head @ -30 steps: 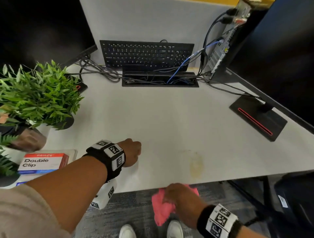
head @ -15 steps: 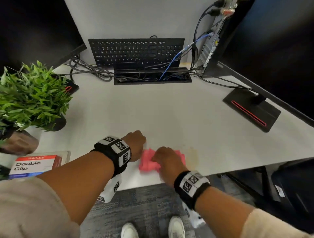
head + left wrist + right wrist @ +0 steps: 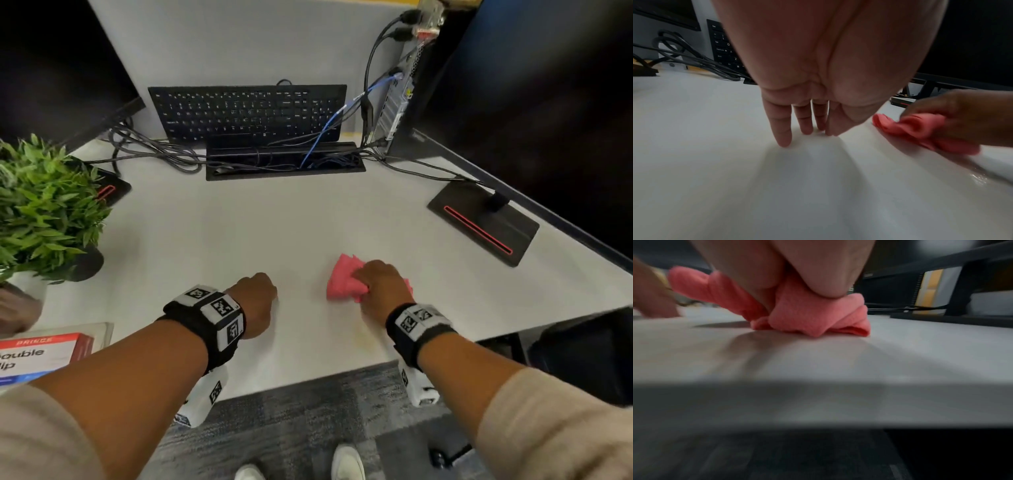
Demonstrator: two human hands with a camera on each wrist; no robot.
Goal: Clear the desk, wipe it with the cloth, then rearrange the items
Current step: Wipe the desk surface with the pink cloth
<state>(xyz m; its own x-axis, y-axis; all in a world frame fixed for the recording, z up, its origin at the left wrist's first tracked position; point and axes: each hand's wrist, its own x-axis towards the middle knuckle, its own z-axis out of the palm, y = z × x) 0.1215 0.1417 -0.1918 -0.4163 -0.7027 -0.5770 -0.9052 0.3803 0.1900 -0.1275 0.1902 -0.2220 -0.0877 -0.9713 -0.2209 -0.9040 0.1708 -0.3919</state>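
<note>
A person's right hand (image 3: 383, 286) is gripping a bunched pink cloth (image 3: 344, 279) and pressing it onto a white desk (image 3: 308, 222), fingers and thumb curled round the fabric; folds of the cloth are spilling out ahead of the knuckles and to their left. In the right wrist view the cloth (image 3: 807, 313) is lying crumpled flat against the desk surface under the thumb. Just behind that hand, toward the near desk edge, a faint yellowish smear (image 3: 359, 337) is showing on the surface, and the left wrist view is catching a wet sheen (image 3: 978, 178) there.

The left hand (image 3: 255, 303) is resting on the desk well to the left of the cloth, apart from it. Its fingers (image 3: 781, 129) are reaching straight down with the tips touching the surface, holding nothing.

Far ahead of both hands, a black keyboard (image 3: 246, 113) is leaning against the partition behind a cable tray (image 3: 284, 161). A monitor base (image 3: 483, 222) is sitting ahead and to the right of the right hand. To the left of the left hand, a green potted plant (image 3: 44, 209) is standing, with a box of double clips (image 3: 37, 353) nearer the person.
</note>
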